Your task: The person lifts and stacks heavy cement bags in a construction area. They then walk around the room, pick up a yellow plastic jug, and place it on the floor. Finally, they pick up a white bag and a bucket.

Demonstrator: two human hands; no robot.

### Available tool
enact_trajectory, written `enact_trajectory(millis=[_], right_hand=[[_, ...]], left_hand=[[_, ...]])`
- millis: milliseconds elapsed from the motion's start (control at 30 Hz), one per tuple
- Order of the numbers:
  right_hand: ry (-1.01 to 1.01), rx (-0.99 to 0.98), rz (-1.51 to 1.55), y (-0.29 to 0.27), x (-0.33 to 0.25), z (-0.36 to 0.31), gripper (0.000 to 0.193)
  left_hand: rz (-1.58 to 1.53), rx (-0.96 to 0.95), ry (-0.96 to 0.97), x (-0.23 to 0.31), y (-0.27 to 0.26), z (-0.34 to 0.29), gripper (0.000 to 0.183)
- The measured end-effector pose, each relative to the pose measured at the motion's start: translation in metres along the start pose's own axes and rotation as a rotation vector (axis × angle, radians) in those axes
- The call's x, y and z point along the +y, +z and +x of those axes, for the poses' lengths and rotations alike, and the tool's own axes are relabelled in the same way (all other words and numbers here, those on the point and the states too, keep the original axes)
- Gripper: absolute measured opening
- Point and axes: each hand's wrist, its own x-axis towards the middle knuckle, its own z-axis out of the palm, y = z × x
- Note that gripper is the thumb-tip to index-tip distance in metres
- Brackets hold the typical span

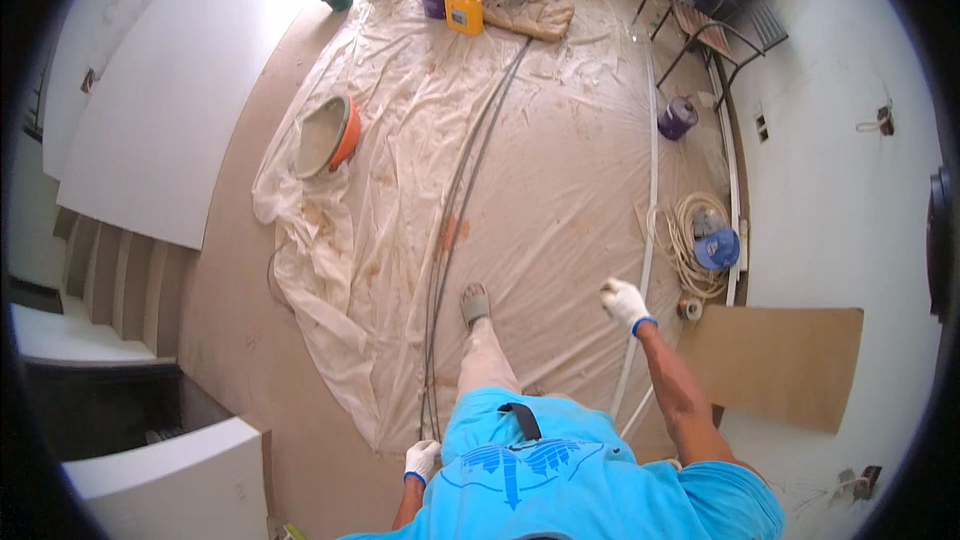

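Head view: the person stands on a stained plastic drop sheet (560, 190) spread over the floor. The left hand (421, 459), gloved, hangs by the hip just beside the near ends of thin grey rods (455, 210) lying along the sheet; whether its grip holds them I cannot tell. The right hand (626, 302), gloved, is raised with fingers curled loosely, near the long white trim strip (652, 190) but apparently holding nothing. Both rods and strip lie flat on the sheet, so fitting seems not yet begun. An orange bucket (328, 135) sits further left.
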Motion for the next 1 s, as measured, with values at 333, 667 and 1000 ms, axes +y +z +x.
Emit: enact_trajectory(millis=[333,667,1000], right_hand=[[0.289,-0.283,-0.243,0.063,-0.001,-0.005,0.040],[0.547,-0.316,-0.066,0.033,0.010,0.089,0.053],[0.246,-0.313,-0.359,-0.124,-0.052,0.469,0.029]], left_hand=[[-0.015,0.109,0.224,0.241,-0.138,0.219,0.034],[-0.031,0.152,0.369,0.484,-0.118,0.344,0.032],[-0.140,0.120,-0.012,0.484,-0.005,0.288,0.035]])
